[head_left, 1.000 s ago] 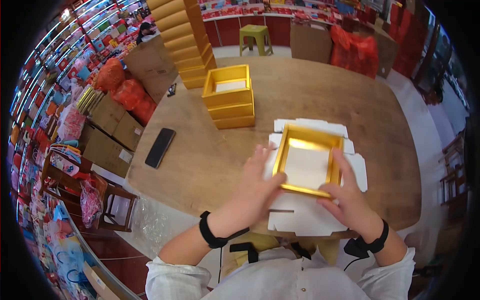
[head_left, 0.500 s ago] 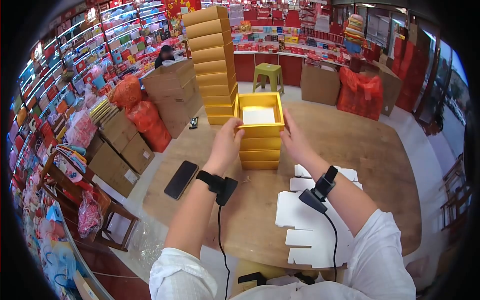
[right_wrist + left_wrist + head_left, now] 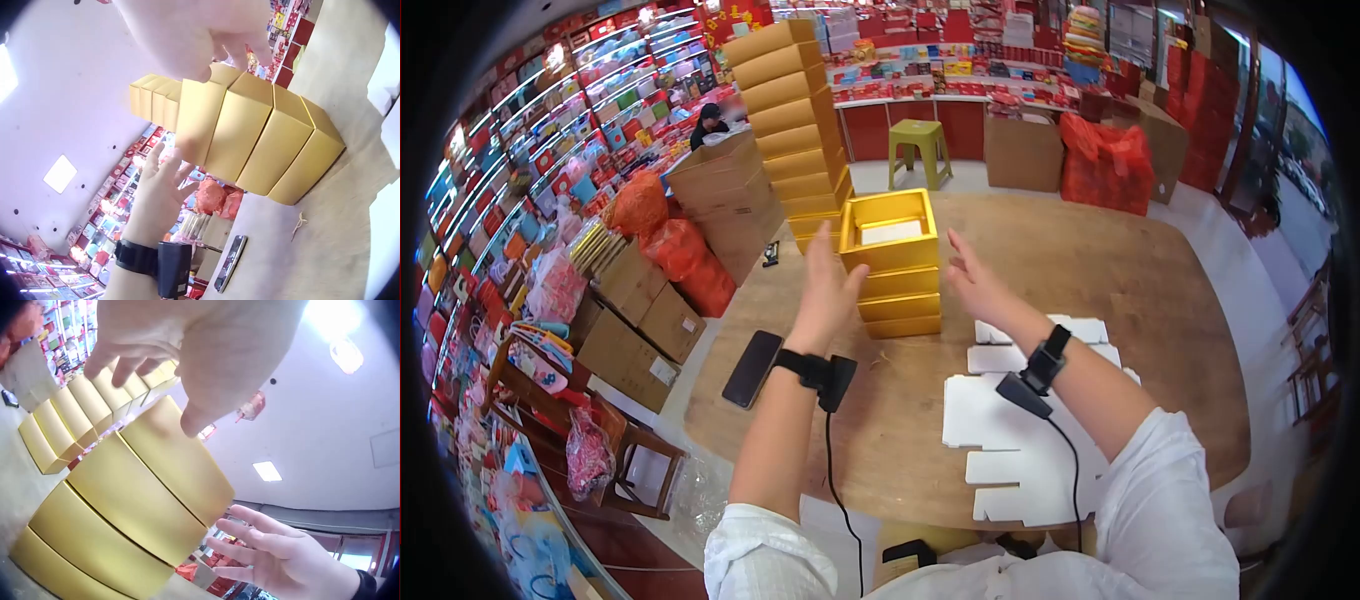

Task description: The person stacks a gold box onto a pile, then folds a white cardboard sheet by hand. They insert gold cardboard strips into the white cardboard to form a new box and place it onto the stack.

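A short stack of gold boxes (image 3: 900,283) stands on the wooden table, its top box (image 3: 890,232) open upward with a white panel inside. My left hand (image 3: 828,290) is beside the stack's left side, fingers extended. On the other side, my right hand (image 3: 980,285) is held off the stack with its fingers spread. Both wrist views show the stacked boxes (image 3: 119,494) (image 3: 256,137) with no fingers curled round them. Flat white cardboard (image 3: 1020,455) lies on the table under my right forearm.
A tall stack of gold boxes (image 3: 785,130) rises behind on the left. A black phone (image 3: 752,368) lies left of my left wrist, and a small dark object (image 3: 771,253) is near the tall stack. Beyond the table (image 3: 1140,290) are a green stool (image 3: 919,150) and a red bag (image 3: 1105,165).
The gold tray-like box moved from above the white cardboard onto the short stack. Both hands have since let go of it and drawn apart to either side.
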### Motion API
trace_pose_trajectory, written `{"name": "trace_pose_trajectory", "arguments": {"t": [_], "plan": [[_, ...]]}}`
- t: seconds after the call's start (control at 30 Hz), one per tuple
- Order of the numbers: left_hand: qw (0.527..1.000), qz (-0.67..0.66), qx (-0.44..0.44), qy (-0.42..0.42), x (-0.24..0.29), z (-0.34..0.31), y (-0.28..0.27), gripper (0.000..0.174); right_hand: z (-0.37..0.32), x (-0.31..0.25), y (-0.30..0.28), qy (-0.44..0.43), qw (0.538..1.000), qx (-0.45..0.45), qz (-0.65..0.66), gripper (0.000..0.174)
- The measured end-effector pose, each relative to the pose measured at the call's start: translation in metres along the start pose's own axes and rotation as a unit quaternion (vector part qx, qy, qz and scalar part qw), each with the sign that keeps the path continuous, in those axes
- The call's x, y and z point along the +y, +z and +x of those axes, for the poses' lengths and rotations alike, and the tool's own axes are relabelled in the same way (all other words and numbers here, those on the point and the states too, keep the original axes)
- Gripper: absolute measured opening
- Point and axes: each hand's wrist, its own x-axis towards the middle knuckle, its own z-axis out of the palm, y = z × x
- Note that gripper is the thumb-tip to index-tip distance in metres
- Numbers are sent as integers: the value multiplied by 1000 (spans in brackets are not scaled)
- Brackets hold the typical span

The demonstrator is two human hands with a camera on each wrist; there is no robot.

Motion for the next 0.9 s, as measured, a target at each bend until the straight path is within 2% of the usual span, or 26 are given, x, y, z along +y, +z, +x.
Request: {"name": "trace_pose_trajectory", "arguments": {"t": [0.03,0.07,0.17,0.23,0.27,0.3,0.33,0.37,0.43,0.5,0.57,0.6,0.83,0.9], "plan": [[987,90,97,93,4,-5,0,72,-13,-2,-8,8,1000,-2,22,62],[989,86,80,91,7,-15,1,72,-29,-2,-20,24,999,2,26,62],[998,-8,31,60,73,-53,-19,66,-89,-29,-79,64,991,-3,115,54],[971,-56,-209,101,114,-98,-11,55,-137,-42,-118,106,985,-124,49,41],[943,-78,-308,100,136,-123,-4,49,-163,-51,-130,145,980,-127,55,41],[905,-102,-401,103,155,-147,4,44,-186,-59,-142,158,970,-186,9,35],[878,-111,-447,133,168,-169,15,44,-204,-61,-152,160,956,-244,-38,29],[850,-117,-486,167,179,-190,23,45,-227,-61,-157,177,953,-244,-36,29],[834,-144,-502,177,192,-215,41,51,-270,-69,-166,164,942,-276,-94,29],[819,-88,-521,225,203,-229,50,57,-302,-72,-168,194,937,-272,-104,29],[822,-61,-516,233,208,-234,58,60,-329,-69,-171,117,945,-222,-208,30],[826,-44,-510,238,207,-234,61,60,-336,-70,-172,153,941,-231,-195,32],[812,-48,-533,234,208,-215,61,57,-347,-77,-155,105,941,-201,-251,41],[807,-60,-540,231,208,-207,59,54,-346,-73,-143,27,917,-172,-359,44]]}}
